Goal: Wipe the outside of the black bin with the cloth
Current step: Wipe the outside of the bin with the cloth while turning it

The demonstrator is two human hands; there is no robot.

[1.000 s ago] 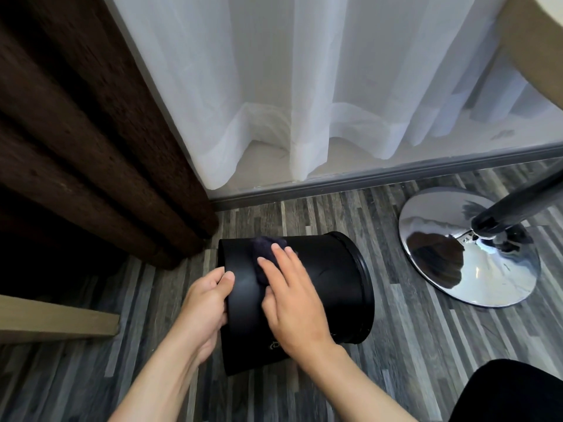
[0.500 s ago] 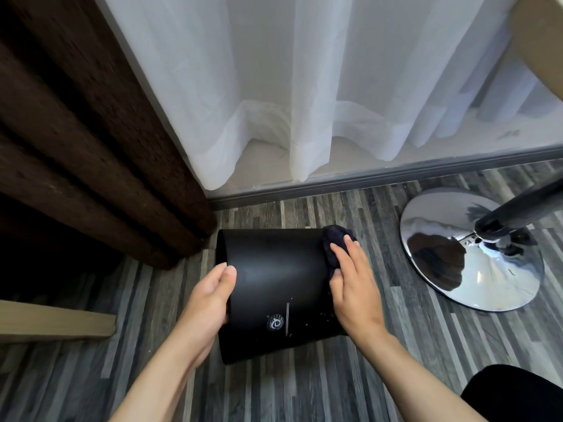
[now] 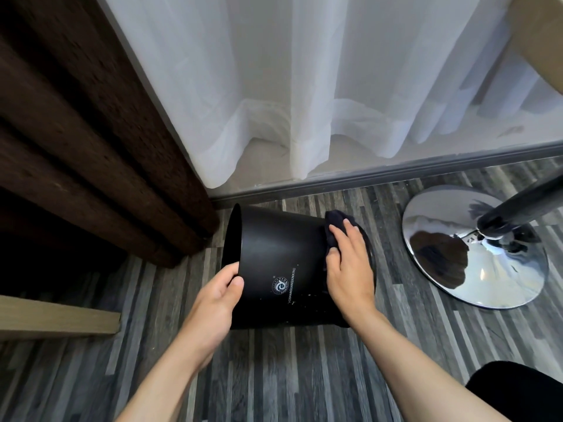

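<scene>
Black bin (image 3: 280,257) lies on its side on the grey plank floor (image 3: 274,376), near the dark curtain (image 3: 91,132). Left hand (image 3: 213,300) grips its left end, thumb on the wall. Right hand (image 3: 350,269) presses the dark cloth (image 3: 332,226) flat against the right end. I judge the bin light, stiff and smooth, so it can roll; holding its end is safest.

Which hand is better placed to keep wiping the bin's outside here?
Right. The right hand already presses the dark cloth against the black bin near its right end, while the left hand grips the open rim, steadying it.
</scene>
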